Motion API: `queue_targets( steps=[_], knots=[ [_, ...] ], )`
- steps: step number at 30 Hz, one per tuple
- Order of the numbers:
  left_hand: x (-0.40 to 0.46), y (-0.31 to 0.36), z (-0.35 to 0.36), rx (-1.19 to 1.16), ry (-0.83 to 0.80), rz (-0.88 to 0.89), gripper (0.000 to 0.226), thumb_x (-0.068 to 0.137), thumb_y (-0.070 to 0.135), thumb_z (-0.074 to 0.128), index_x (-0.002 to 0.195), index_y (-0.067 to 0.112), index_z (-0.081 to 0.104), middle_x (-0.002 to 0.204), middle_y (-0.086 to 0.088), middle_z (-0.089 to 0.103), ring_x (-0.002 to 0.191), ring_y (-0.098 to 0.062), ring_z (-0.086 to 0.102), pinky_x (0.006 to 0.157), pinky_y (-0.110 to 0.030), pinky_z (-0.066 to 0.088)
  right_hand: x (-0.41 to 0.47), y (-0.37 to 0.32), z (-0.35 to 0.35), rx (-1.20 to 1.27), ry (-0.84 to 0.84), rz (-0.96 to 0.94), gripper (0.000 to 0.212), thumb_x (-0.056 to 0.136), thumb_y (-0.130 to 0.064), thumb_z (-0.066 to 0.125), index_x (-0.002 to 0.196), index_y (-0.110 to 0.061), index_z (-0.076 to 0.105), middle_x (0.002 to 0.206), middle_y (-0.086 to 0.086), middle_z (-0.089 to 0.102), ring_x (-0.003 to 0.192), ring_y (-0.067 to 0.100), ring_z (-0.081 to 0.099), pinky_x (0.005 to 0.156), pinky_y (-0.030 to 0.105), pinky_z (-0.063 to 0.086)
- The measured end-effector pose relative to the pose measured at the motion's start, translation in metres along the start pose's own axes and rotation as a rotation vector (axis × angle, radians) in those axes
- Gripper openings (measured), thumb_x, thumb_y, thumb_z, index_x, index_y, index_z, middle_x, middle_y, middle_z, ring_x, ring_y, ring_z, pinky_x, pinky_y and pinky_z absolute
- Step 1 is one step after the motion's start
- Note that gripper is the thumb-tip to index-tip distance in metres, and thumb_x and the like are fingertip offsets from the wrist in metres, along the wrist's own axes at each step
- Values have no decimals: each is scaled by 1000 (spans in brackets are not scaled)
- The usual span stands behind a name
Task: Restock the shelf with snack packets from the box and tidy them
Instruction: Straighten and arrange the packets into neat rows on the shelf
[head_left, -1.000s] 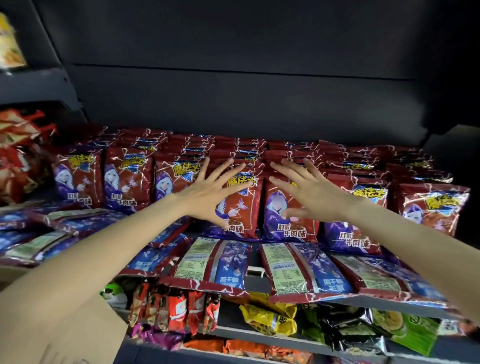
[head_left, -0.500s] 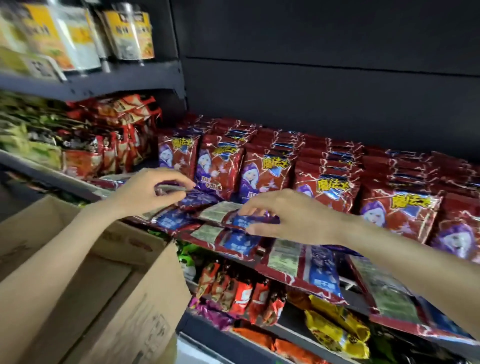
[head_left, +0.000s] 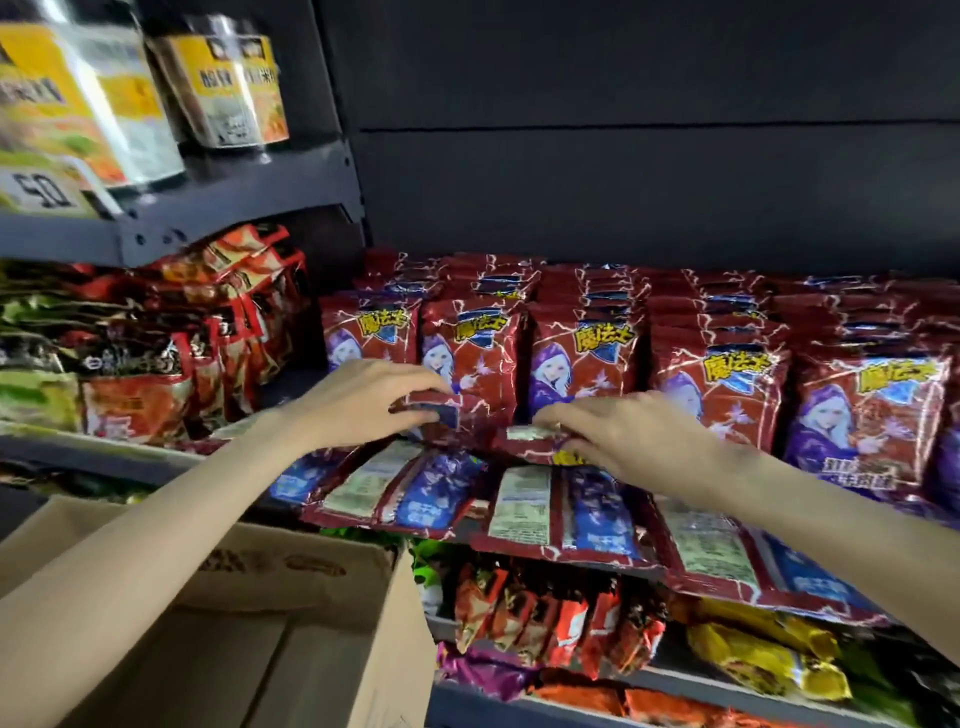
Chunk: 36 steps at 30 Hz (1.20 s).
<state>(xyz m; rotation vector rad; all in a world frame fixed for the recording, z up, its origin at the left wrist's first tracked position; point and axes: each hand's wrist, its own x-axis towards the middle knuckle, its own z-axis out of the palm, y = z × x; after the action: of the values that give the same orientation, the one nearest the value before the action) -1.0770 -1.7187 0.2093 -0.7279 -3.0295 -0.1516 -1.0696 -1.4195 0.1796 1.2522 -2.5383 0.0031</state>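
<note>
Upper left of frame: yellow-labelled jars (head_left: 228, 88) on a dark upper shelf (head_left: 234, 202), w/ a white price tag (head_left: 41, 189) at its front edge. Below, at left-centre, mixed red/green packs (head_left: 135, 364) stand packed on the next level.

Lower left: open cardboard box (head_left: 291, 613), flaps up, the person's left forearm crossing above it. Can't see any contents from here.

Centre-left: left hand (head_left: 363, 405) reaches to the shelf, fingers curled round the edge of a red snack packet (head_left: 434, 410), lifted a bit off the flat ones. Grip is closed on it, thumb side hidden.

Centre: rows of red snack packets (head_left: 582, 364) stand upright, faces fwd, several rows deep to the back panel. In front of them flat-lying packets (head_left: 561, 512) lie back-side up along the shelf front, overhanging the edge.

Centre-right: right hand (head_left: 623, 436) curls fingers over another red packet (head_left: 530, 441), pinching it just above the flat row; touching it, exact thumb position unclear.

Lower centre to lower right: orange-red packs (head_left: 550, 613) and yellow packs (head_left: 753, 654) on the lower shelf (head_left: 701, 686).
</note>
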Motion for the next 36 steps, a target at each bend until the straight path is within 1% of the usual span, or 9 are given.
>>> queue_targets(
  steps=[4,6,12,14,18,21,25,32,36],
  knots=[
    [31,4,-2,-18,40,76,47,87,48,56,131,32,49,120,7,62,80,-2,55,83,-23,37,14,24,0,-23,91,106,27,92,-15,61,118,-20,56,93,4,69,55,25,64,40,37,52],
    [50,-1,-5,-82,31,63,50,87,45,60,133,31,47,110,7,62,89,-8,52,82,-25,36,25,37,-4,-68,120,191,26,92,-12,58,117,-20,58,94,4,67,58,28,64,43,38,52],
    [94,-19,6,77,152,59,70,81,53,62,141,29,35,140,0,48,123,-19,49,101,-35,38,53,56,-7,-147,118,429,27,97,-19,50,123,-15,57,104,8,64,85,32,64,63,36,47],
    [96,-17,15,123,207,88,73,83,53,60,145,28,29,140,-3,46,127,-20,44,108,-37,29,54,60,-5,-164,96,489,35,95,-15,53,129,-20,47,99,7,64,76,30,61,57,33,41],
    [87,-18,35,266,320,260,63,85,53,54,141,29,36,145,-8,38,133,-26,36,114,-47,12,46,61,3,-201,59,352,57,71,11,62,119,-19,55,110,12,58,88,31,59,62,35,46],
    [81,-28,42,354,256,368,81,77,71,50,145,34,27,156,-1,15,144,-19,9,113,-51,-3,40,58,11,-296,59,264,45,82,-25,68,125,-24,54,137,14,46,117,35,49,89,49,47],
    [81,-31,57,463,118,350,114,64,87,44,150,31,-7,155,2,-21,141,-18,-24,107,-58,-19,35,51,27,-399,-103,132,81,79,-65,45,145,-19,36,154,11,26,140,34,28,107,59,28],
    [94,-18,58,498,3,225,138,55,90,51,141,23,-33,145,-2,-45,133,-23,-41,103,-69,-17,32,57,41,-428,-332,230,122,68,-84,43,145,-16,-23,152,6,-30,138,34,-29,111,63,-10],
    [97,-14,56,510,-16,198,144,51,89,55,140,20,-35,143,-5,-47,132,-26,-41,102,-71,-14,40,58,39,-408,-408,300,137,60,-85,52,137,-17,-39,145,6,-43,133,34,-38,108,62,-15]
  ],
)
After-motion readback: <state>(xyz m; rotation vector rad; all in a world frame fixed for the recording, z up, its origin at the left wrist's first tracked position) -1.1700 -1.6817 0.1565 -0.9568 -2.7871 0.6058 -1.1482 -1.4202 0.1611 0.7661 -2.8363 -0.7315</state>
